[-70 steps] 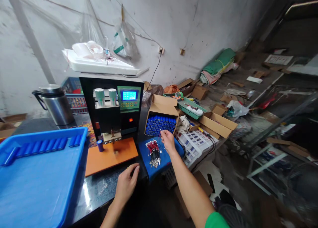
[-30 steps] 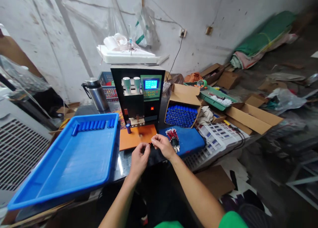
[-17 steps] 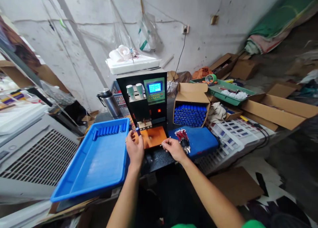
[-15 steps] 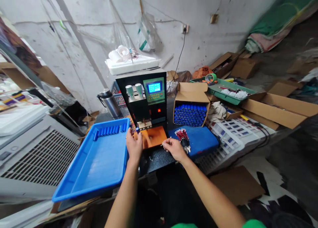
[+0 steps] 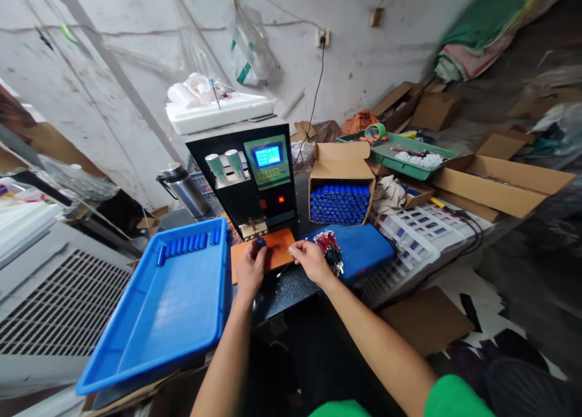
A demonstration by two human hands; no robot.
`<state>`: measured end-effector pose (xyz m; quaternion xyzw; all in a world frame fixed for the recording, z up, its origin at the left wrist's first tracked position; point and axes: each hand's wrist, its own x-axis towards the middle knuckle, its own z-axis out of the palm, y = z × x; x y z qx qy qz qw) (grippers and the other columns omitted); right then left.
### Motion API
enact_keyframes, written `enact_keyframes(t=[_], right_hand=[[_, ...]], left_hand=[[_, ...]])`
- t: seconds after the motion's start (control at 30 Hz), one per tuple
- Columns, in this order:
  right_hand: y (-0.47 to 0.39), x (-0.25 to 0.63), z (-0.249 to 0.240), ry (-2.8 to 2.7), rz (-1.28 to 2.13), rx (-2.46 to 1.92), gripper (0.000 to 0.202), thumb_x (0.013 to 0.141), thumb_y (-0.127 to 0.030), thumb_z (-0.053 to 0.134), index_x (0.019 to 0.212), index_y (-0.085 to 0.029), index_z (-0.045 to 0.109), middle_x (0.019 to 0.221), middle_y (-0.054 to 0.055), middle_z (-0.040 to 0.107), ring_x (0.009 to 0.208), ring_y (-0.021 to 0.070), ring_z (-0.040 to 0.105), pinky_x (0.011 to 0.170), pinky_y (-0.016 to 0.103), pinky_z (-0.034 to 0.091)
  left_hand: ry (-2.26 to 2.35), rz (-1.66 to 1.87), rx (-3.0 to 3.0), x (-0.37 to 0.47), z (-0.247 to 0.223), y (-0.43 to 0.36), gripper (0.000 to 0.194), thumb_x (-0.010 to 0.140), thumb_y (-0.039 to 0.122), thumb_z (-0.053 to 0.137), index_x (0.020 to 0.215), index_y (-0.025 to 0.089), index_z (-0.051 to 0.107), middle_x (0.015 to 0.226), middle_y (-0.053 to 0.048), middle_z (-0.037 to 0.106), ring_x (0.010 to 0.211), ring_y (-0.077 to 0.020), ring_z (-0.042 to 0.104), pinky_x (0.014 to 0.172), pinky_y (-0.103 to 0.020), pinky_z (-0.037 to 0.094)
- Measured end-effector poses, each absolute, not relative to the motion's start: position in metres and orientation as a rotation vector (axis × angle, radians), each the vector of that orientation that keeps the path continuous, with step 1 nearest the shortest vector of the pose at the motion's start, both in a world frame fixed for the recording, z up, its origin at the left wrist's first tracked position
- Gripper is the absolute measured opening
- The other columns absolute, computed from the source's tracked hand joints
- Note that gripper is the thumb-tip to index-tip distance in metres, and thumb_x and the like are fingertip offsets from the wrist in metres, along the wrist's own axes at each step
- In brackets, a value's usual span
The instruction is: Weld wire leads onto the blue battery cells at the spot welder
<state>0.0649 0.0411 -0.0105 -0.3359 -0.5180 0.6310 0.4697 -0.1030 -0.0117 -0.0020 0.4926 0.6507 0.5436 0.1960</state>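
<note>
My left hand (image 5: 251, 270) is closed around a blue cylindrical battery cell (image 5: 260, 242), just below the electrodes (image 5: 253, 228) of a black spot welder (image 5: 236, 199). The cell is over the orange board (image 5: 282, 242) at the machine's foot. To the right, my right hand (image 5: 313, 262) pinches a thin wire lead (image 5: 285, 267) at the board's right edge; its held end is mostly hidden. Beside that hand, a bundle of red and black wire leads (image 5: 330, 247) with pale ends lies on a blue pad (image 5: 359, 247).
At left, a blue tray (image 5: 182, 308) holds a row of blue cells (image 5: 186, 243). A cardboard box (image 5: 341, 152) packed with cells stands behind the pad. A steel flask (image 5: 188, 193) is left of the welder, and a green tray (image 5: 409, 162) sits back right.
My left hand has brought the cell rightward over the orange board and tilted it. My right hand stays beside the board, still pinching. The camera view has shifted slightly.
</note>
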Motion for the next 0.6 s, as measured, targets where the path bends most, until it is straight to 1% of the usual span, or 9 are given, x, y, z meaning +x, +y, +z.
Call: enact_keyframes(t=[0.17,0.27,0.37,0.47,0.6], right_hand=[[0.051,0.040,0.001,-1.291,1.463,-0.807,0.029,0.075,-0.046,0.070,0.078,-0.017,0.065,0.075,0.005,0.069,0.072,0.0180,0.064,0.064,0.029,0.051],[0.056,0.024,0.007,-1.333,1.440,-0.790,0.025,0.076,-0.042,0.069,0.077,-0.016,0.066,0.076,0.006,0.070,0.073,0.0188,0.065,0.068,0.030,0.052],[0.059,0.008,0.006,-1.344,1.455,-0.782,0.023,0.078,-0.039,0.067,0.078,-0.016,0.067,0.076,0.005,0.071,0.070,0.0185,0.065,0.068,0.030,0.052],[0.062,-0.004,-0.001,-1.363,1.458,-0.782,0.022,0.079,-0.039,0.065,0.079,-0.017,0.068,0.077,0.005,0.072,0.072,0.0193,0.067,0.068,0.029,0.053],[0.063,-0.011,-0.007,-1.447,1.374,-0.855,0.022,0.081,-0.040,0.065,0.080,-0.019,0.069,0.079,0.005,0.073,0.075,0.0208,0.068,0.067,0.030,0.052]], left_hand=[[1.837,1.502,1.338,-0.102,-0.005,-0.015,0.035,0.086,0.048,0.056,0.102,0.018,0.063,0.092,-0.006,0.072,0.082,-0.0193,0.067,0.080,-0.032,0.053],[1.845,1.507,1.377,-0.102,-0.006,-0.017,0.036,0.087,0.046,0.055,0.108,0.018,0.064,0.099,-0.007,0.072,0.087,-0.0200,0.068,0.083,-0.033,0.052],[1.866,1.518,1.403,-0.102,-0.007,-0.018,0.037,0.088,0.044,0.054,0.113,0.018,0.064,0.105,-0.008,0.073,0.092,-0.0212,0.068,0.087,-0.034,0.052],[1.922,1.502,1.419,-0.102,-0.008,-0.019,0.037,0.089,0.042,0.054,0.115,0.018,0.064,0.102,-0.007,0.073,0.092,-0.0213,0.069,0.086,-0.034,0.052],[1.991,1.495,1.427,-0.102,-0.010,-0.020,0.037,0.090,0.042,0.053,0.116,0.019,0.065,0.096,-0.006,0.074,0.088,-0.0209,0.069,0.083,-0.032,0.053]])
